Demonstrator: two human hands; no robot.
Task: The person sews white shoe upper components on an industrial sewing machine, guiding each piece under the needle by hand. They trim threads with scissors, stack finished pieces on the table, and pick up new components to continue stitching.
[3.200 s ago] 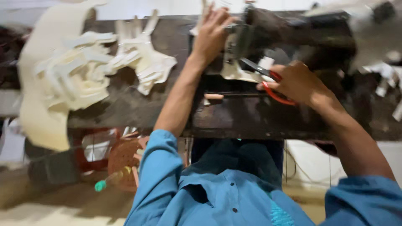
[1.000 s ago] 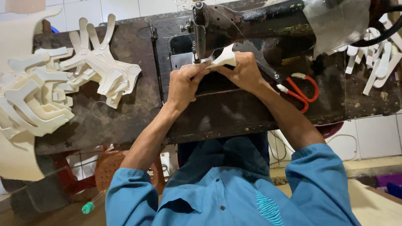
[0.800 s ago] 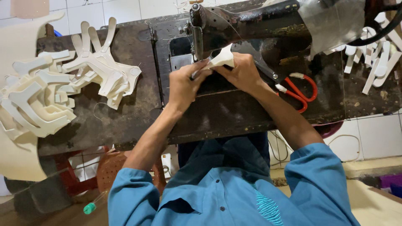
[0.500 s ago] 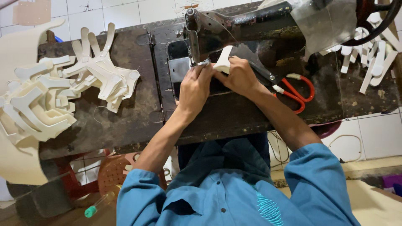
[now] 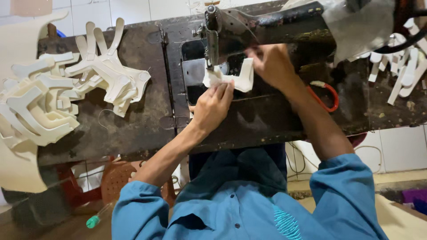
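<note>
A person in a blue shirt leans over a dark, worn worktop (image 5: 133,129) at a black sewing machine (image 5: 267,26). The left hand (image 5: 213,104) presses flat on a white cut piece (image 5: 231,78) lying under the needle; its grip is loose, fingers extended. The right hand (image 5: 271,64) pinches the piece's far end in a narrow grip beneath the machine arm, which crowds it from above. Red-handled scissors (image 5: 327,95) lie just right of that forearm. Heaped white cut pieces (image 5: 66,98) fill the worktop's left side; more (image 5: 404,71) sit at the right. Bare surface lies between the heap and the machine.
</note>
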